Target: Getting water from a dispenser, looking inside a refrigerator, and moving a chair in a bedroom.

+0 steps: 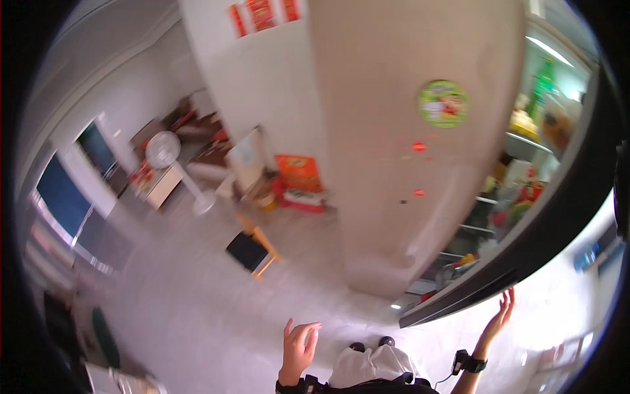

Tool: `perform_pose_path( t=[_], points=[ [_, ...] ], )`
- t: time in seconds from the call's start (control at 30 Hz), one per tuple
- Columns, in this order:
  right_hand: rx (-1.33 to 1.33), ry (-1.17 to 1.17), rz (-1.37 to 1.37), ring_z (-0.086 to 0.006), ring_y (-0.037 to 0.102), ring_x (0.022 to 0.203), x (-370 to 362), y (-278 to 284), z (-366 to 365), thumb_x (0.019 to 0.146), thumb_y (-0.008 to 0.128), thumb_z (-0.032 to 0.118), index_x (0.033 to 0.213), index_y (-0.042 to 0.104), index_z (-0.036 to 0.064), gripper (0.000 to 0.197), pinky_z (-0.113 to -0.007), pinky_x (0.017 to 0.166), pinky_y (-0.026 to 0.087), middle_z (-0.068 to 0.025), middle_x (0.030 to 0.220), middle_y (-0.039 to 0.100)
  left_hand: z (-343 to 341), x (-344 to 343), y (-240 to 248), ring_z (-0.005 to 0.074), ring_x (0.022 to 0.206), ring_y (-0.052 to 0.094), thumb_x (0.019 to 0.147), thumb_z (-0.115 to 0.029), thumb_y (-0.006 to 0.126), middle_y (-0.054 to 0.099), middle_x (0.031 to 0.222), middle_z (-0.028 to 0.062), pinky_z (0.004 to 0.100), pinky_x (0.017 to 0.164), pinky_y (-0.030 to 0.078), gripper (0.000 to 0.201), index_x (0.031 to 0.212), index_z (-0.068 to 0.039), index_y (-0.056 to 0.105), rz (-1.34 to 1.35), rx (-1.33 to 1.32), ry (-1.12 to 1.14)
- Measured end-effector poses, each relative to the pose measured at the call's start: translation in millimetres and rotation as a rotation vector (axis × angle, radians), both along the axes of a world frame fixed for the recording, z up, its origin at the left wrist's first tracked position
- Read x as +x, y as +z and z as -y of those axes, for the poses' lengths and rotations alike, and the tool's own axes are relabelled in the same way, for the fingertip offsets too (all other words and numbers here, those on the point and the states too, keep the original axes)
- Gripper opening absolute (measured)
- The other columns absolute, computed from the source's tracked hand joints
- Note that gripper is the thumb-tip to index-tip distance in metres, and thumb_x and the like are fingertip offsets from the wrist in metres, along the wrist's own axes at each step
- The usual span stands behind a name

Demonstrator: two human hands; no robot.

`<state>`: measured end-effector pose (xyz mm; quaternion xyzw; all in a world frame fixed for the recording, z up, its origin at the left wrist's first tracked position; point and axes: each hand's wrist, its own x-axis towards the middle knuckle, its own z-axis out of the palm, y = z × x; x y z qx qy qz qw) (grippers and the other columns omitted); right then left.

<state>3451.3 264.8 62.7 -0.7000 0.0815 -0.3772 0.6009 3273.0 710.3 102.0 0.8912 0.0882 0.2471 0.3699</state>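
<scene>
In front of me stands a refrigerator (374, 131) with its dark-edged door (525, 259) ajar. My right hand (501, 318) is raised at the lower part of that door, its fingers stretched toward the edge; whether they touch it I cannot tell. My left hand (300, 348) hangs in the air before my body, fingers loosely bent and apart, with nothing in it. Through the gap I see lit shelves with a green bottle (544, 82), bagged food (559, 121) and more packages (522, 190). A round green sticker (443, 104) is on the refrigerator's side.
A small stool with a black seat (247, 251) stands on the pale floor to the left. Behind it are an orange-red box (298, 177), a white standing fan (163, 150) and brown seating (210, 154). My shoes (386, 341) show below the door.
</scene>
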Motion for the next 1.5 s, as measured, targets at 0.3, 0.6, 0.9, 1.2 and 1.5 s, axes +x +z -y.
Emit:
perform_pose_path(
  t=[0.3, 0.6, 0.9, 1.2, 1.5],
  points=[
    [-0.271, 0.204, 0.181, -0.0235, 0.054, 0.113, 87.1, 30.6, -88.8, 0.099, 0.047, 0.015, 0.124, 0.051, -0.0004, 0.03, -0.035, 0.099, 0.042, -0.011, 0.128, 0.054, 19.3, -95.8, 23.3, 0.0196, 0.073, 0.065, 0.08, -0.009, 0.071, 0.069, 0.079, 0.002, 0.0479, 0.103, 0.036, 0.005, 0.083, -0.009, 0.067, -0.049, 0.128, 0.592],
    [-0.117, 1.277, -0.142, -0.0094, 0.054, 0.055, 65.4, 36.9, -298.4, 0.1, 0.046, 0.016, 0.096, 0.057, -0.0015, 0.021, -0.023, 0.052, 0.045, -0.0054, 0.064, 0.057, 36.9, -154.5, 25.7, 0.0204, 0.07, 0.066, 0.075, -0.004, 0.072, 0.068, 0.072, 0.003, 0.0481, 0.102, 0.04, 0.005, 0.076, -0.007, 0.067, -0.105, 0.076, 1.1],
    [-0.358, 1.766, -0.122, -0.0066, 0.053, 0.048, 19.5, 34.9, -470.2, 0.094, 0.055, 0.005, 0.09, 0.065, -0.0014, 0.012, -0.022, 0.044, 0.04, -0.0027, 0.055, 0.055, -32.7, -194.9, 3.0, 0.0313, 0.09, 0.063, 0.082, -0.004, 0.069, 0.067, 0.096, 0.0143, 0.0499, 0.098, 0.043, 0.014, 0.095, -0.001, 0.066, -0.085, 0.125, 1.209],
    [-0.477, 1.535, -0.117, -0.0073, 0.051, 0.049, 12.6, 64.0, -654.1, 0.099, 0.05, 0.019, 0.085, 0.063, -0.0026, 0.029, -0.023, 0.046, 0.038, -0.002, 0.051, 0.05, -213.6, -232.9, -21.4, 0.0275, 0.068, 0.063, 0.079, -0.005, 0.067, 0.067, 0.074, 0.0055, 0.0501, 0.094, 0.046, 0.003, 0.077, -0.006, 0.065, -0.001, 0.145, 1.389],
    [-0.512, 1.156, -0.068, -0.0073, 0.054, 0.053, 75.7, 19.8, -786.1, 0.093, 0.06, 0.012, 0.092, 0.061, 0.0001, 0.012, -0.023, 0.049, 0.043, -0.0033, 0.06, 0.056, -388.7, -218.2, -47.8, 0.0206, 0.06, 0.063, 0.077, -0.004, 0.07, 0.066, 0.074, 0.0027, 0.0463, 0.095, 0.045, 0.006, 0.079, -0.007, 0.064, -0.058, 0.075, 1.296]
  ],
)
